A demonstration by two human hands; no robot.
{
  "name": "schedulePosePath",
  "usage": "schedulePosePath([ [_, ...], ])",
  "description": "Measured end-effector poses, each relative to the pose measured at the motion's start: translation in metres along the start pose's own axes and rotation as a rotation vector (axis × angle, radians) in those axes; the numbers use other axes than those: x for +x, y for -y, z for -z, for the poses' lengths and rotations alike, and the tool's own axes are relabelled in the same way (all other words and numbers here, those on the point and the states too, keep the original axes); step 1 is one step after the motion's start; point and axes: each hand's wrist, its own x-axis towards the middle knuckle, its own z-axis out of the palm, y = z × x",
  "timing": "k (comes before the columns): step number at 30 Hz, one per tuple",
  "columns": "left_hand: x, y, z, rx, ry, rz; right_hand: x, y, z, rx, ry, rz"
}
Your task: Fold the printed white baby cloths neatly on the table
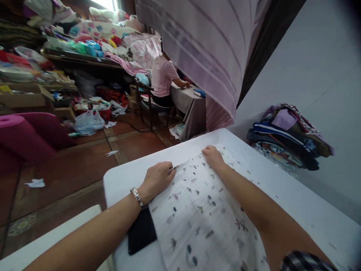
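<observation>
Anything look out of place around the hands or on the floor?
Yes: loose white scraps lie scattered on the tiled floor, like dropped litter. The patterned cloth is creased between the left hand and right hand, which may just be their grip. No spill shows.

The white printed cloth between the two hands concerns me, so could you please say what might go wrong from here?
Behind the left hand, the silver-coloured metal bracelet sits close to the white printed cloth and might snag it. That hand also seems to hold a thin, dark-tipped object, which could catch the fabric. Lastly, the flat, black, rectangular object meets the cloth's edge, so a sideways tug might shift it.
</observation>
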Motion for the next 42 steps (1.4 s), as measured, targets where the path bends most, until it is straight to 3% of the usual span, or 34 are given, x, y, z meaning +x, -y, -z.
schedulePosePath([
  [6,0.001,0.001,-0.002,-0.007,-0.015,-0.01,0.009,-0.003,0.004,-0.041,0.042,0.013],
  [14,0.001,0.001,-0.002,-0.013,-0.013,-0.013,0.03,0.003,-0.013,0.102,-0.029,-0.045],
  [20,0.001,0.001,-0.001,-0.001,-0.001,-0.024,0.003,0.009,-0.011,0.193,-0.132,-0.09],
  [24,0.001,0.001,-0.001,-0.003,0.001,-0.015,-0.023,0.018,-0.011,0.121,0.031,-0.171],
  [29,0.001,0.003,-0.002,0.003,-0.026,-0.023,-0.019,0.025,-0.009,0.135,0.204,-0.242],
  [32,0.002,0.004,-0.002,-0.004,-0.018,-0.008,-0.021,0.016,0.001,0.19,0.231,-0.243],
  [36,0.005,0.004,0.0,-0.005,0.009,0.002,-0.051,-0.014,0.015,0.152,0.158,-0.306],
  [39,0.006,0.004,0.001,-0.006,0.033,0.011,-0.074,-0.033,0.016,0.123,0.23,-0.323],
  [42,0.007,0.003,0.004,0.005,0.053,0.04,-0.079,-0.04,0.013,0.133,0.264,-0.303],
])
